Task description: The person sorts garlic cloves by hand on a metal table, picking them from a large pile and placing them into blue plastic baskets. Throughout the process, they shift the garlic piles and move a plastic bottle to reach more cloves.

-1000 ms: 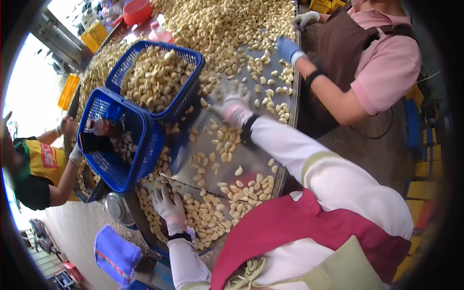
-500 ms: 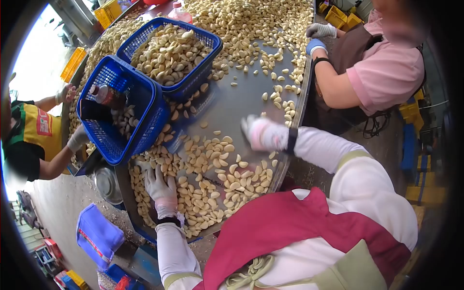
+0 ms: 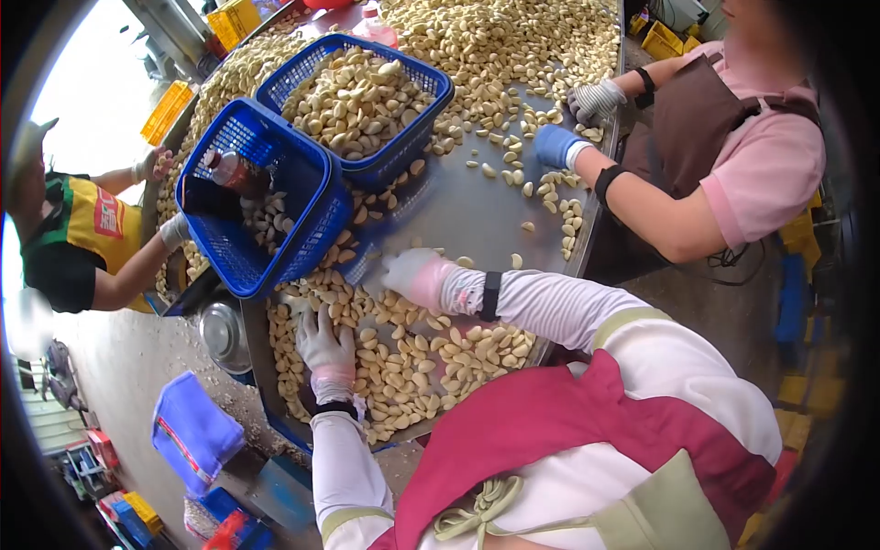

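Observation:
Peeled garlic cloves [image 3: 403, 357] lie heaped on a steel table [image 3: 467, 211] in front of me. My left hand [image 3: 323, 344], in a white glove, rests flat on the cloves near the table's left edge, fingers spread. My right hand [image 3: 414, 276], also gloved, reaches across the pile with its palm down on the cloves just below a blue basket [image 3: 266, 197]. That basket holds a few cloves and a plastic bottle [image 3: 234, 170]. Neither hand visibly grips anything.
A second blue basket [image 3: 362, 101] full of cloves stands behind the first. A person in a pink shirt [image 3: 761, 156] sorts cloves at the right edge with gloved hands [image 3: 556, 144]. Another person in yellow [image 3: 87, 229] works at the left. A steel bowl [image 3: 225, 335] sits below the table.
My right hand has swept back from the far middle of the table toward me and leftward, dragging cloves into the near pile. My left hand stayed on the cloves.

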`<act>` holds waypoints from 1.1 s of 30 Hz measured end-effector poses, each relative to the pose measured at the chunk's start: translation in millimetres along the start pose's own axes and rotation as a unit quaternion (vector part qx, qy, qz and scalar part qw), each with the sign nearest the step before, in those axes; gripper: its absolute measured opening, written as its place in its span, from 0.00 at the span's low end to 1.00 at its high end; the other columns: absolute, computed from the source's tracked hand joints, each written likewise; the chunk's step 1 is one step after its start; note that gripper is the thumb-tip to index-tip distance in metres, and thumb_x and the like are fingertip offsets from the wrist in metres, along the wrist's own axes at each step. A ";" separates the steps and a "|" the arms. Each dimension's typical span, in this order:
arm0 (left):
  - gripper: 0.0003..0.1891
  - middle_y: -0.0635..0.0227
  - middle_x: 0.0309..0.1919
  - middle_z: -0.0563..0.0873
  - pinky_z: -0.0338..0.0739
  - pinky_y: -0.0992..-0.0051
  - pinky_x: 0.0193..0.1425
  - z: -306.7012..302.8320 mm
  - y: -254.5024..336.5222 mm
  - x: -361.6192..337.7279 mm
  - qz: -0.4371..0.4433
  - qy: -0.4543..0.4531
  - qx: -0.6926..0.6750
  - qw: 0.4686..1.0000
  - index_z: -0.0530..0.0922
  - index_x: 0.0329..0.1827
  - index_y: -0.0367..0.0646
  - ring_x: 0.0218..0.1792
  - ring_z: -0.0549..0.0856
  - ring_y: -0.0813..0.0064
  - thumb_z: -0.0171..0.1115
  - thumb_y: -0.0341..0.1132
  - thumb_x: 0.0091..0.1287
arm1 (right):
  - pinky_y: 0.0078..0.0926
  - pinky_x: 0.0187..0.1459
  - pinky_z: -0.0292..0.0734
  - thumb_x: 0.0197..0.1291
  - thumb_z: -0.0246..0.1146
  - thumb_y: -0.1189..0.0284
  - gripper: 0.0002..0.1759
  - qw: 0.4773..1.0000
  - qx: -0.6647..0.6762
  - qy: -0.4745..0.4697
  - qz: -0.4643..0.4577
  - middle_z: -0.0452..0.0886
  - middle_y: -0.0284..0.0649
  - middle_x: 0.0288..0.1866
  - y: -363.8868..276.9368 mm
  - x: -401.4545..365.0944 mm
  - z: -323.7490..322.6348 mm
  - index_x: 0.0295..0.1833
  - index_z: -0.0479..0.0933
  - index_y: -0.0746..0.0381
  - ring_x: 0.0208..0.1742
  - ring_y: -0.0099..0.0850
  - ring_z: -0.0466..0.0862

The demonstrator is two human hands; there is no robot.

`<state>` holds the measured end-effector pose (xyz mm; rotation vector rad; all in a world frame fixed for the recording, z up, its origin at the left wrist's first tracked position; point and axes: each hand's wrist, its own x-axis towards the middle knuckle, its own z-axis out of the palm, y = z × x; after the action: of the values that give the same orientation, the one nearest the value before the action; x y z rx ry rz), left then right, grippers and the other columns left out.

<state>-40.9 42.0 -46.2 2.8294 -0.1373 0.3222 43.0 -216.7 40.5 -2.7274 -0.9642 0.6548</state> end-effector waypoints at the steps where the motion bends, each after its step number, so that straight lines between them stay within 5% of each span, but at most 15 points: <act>1: 0.28 0.45 0.68 0.77 0.69 0.47 0.73 -0.2 0.6 0.3 0.009 0.007 -0.003 1.000 0.79 0.67 0.44 0.68 0.75 0.41 0.64 0.41 0.62 | 0.40 0.58 0.83 0.58 0.70 0.70 0.19 0.998 -0.001 -0.042 0.042 0.84 0.47 0.58 6.7 2.1 12.3 0.56 0.85 0.57 0.57 0.47 0.87; 6: 0.28 0.47 0.68 0.77 0.68 0.48 0.73 -9.3 5.9 2.2 0.003 0.001 -0.023 1.000 0.79 0.67 0.45 0.68 0.75 0.42 0.65 0.40 0.62 | 0.40 0.58 0.83 0.53 0.73 0.73 0.20 0.998 0.019 -0.008 0.057 0.80 0.49 0.62 13.9 -17.0 14.9 0.53 0.87 0.60 0.59 0.47 0.85; 8: 0.28 0.47 0.68 0.77 0.68 0.48 0.74 -11.9 9.2 2.8 -0.013 -0.008 -0.028 0.999 0.79 0.67 0.46 0.69 0.75 0.43 0.65 0.40 0.62 | 0.40 0.59 0.82 0.56 0.71 0.69 0.14 0.992 -0.102 0.014 0.070 0.78 0.47 0.64 10.7 -21.2 0.4 0.49 0.88 0.58 0.58 0.47 0.84; 11: 0.28 0.47 0.68 0.77 0.68 0.48 0.73 -8.4 6.1 2.3 -0.012 -0.008 -0.021 1.000 0.79 0.67 0.46 0.69 0.75 0.43 0.65 0.39 0.62 | 0.42 0.52 0.83 0.59 0.68 0.65 0.11 0.984 0.061 0.160 0.055 0.82 0.44 0.50 27.3 -12.4 -31.2 0.44 0.87 0.59 0.49 0.44 0.84; 12: 0.28 0.47 0.68 0.77 0.68 0.47 0.73 -8.3 5.9 1.6 -0.011 -0.005 -0.016 1.000 0.79 0.67 0.46 0.69 0.75 0.43 0.65 0.39 0.62 | 0.39 0.52 0.84 0.58 0.70 0.66 0.12 0.930 0.167 0.326 -0.020 0.84 0.43 0.46 45.1 0.7 -32.8 0.45 0.87 0.61 0.47 0.42 0.85; 13: 0.28 0.47 0.68 0.77 0.68 0.47 0.73 -7.8 6.0 1.7 -0.008 -0.002 -0.013 1.000 0.79 0.67 0.47 0.69 0.75 0.43 0.64 0.39 0.61 | 0.35 0.52 0.84 0.56 0.71 0.69 0.11 0.798 0.480 0.364 0.011 0.85 0.42 0.43 31.0 -9.1 -66.3 0.44 0.87 0.61 0.47 0.40 0.86; 14: 0.28 0.47 0.68 0.77 0.68 0.47 0.73 -7.2 5.8 1.5 -0.010 -0.003 -0.015 1.000 0.79 0.67 0.47 0.69 0.75 0.43 0.64 0.39 0.61 | 0.34 0.51 0.85 0.55 0.70 0.73 0.11 0.726 0.599 0.333 0.057 0.86 0.42 0.43 28.1 -9.6 -88.5 0.45 0.88 0.61 0.46 0.40 0.87; 16: 0.28 0.47 0.68 0.77 0.68 0.47 0.73 -6.9 5.2 1.7 -0.009 -0.001 -0.016 1.000 0.79 0.67 0.46 0.68 0.75 0.42 0.64 0.39 0.62 | 0.34 0.48 0.86 0.53 0.68 0.75 0.10 0.865 0.238 0.430 -0.096 0.87 0.43 0.42 22.0 -6.2 -71.7 0.42 0.87 0.63 0.45 0.40 0.88; 18: 0.28 0.47 0.68 0.77 0.68 0.47 0.74 -8.8 6.3 1.4 -0.010 0.001 -0.017 1.000 0.79 0.67 0.46 0.68 0.75 0.42 0.64 0.40 0.62 | 0.41 0.46 0.87 0.56 0.67 0.72 0.10 0.981 0.054 0.119 -0.142 0.88 0.47 0.45 -15.3 -4.4 -40.8 0.42 0.88 0.63 0.44 0.45 0.89; 19: 0.28 0.47 0.68 0.77 0.68 0.47 0.74 -9.0 6.9 2.3 -0.013 -0.005 -0.018 1.000 0.79 0.67 0.46 0.68 0.75 0.42 0.64 0.40 0.62 | 0.43 0.47 0.87 0.56 0.67 0.71 0.09 0.976 -0.053 0.030 -0.207 0.88 0.45 0.47 -35.6 -8.5 -12.9 0.40 0.89 0.60 0.46 0.46 0.89; 22: 0.29 0.47 0.68 0.77 0.68 0.48 0.74 -4.6 4.0 0.9 -0.010 0.000 -0.017 1.000 0.79 0.67 0.46 0.69 0.74 0.43 0.64 0.41 0.61 | 0.41 0.49 0.86 0.59 0.67 0.70 0.11 0.962 -0.071 -0.038 -0.261 0.88 0.43 0.48 -59.2 -20.4 49.4 0.45 0.88 0.58 0.50 0.44 0.89; 24: 0.29 0.47 0.67 0.77 0.68 0.48 0.73 -2.4 1.9 0.6 -0.005 0.006 -0.016 1.000 0.79 0.67 0.46 0.68 0.75 0.43 0.64 0.42 0.61 | 0.39 0.50 0.85 0.59 0.67 0.72 0.11 0.987 0.028 -0.043 -0.150 0.87 0.44 0.49 -66.6 -14.8 85.4 0.48 0.88 0.58 0.53 0.44 0.88; 28: 0.29 0.45 0.66 0.78 0.71 0.47 0.70 -8.0 6.7 2.0 -0.019 -0.013 -0.016 1.000 0.78 0.67 0.45 0.66 0.76 0.41 0.65 0.42 0.60 | 0.40 0.49 0.86 0.57 0.68 0.74 0.14 0.983 -0.017 -0.113 -0.146 0.84 0.47 0.52 -70.3 -34.6 30.6 0.50 0.85 0.64 0.50 0.45 0.88; 30: 0.30 0.45 0.66 0.78 0.71 0.47 0.70 -3.1 4.8 1.3 -0.020 -0.005 -0.018 1.000 0.78 0.67 0.44 0.65 0.76 0.40 0.65 0.42 0.60 | 0.37 0.50 0.86 0.51 0.75 0.70 0.16 0.989 0.000 -0.117 -0.092 0.88 0.46 0.47 -72.6 -32.0 40.1 0.47 0.87 0.61 0.49 0.46 0.90; 33: 0.30 0.46 0.67 0.78 0.71 0.47 0.71 -11.3 5.9 2.7 -0.037 -0.021 -0.042 0.998 0.79 0.67 0.45 0.67 0.76 0.41 0.65 0.43 0.61 | 0.39 0.50 0.86 0.51 0.74 0.72 0.18 0.984 -0.004 -0.120 -0.129 0.89 0.46 0.46 -63.6 -29.7 41.0 0.50 0.86 0.62 0.50 0.45 0.91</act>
<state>-41.4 39.5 -33.5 2.7517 -0.0543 0.2353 -31.7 -185.4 33.6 -2.5061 -1.3483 0.9418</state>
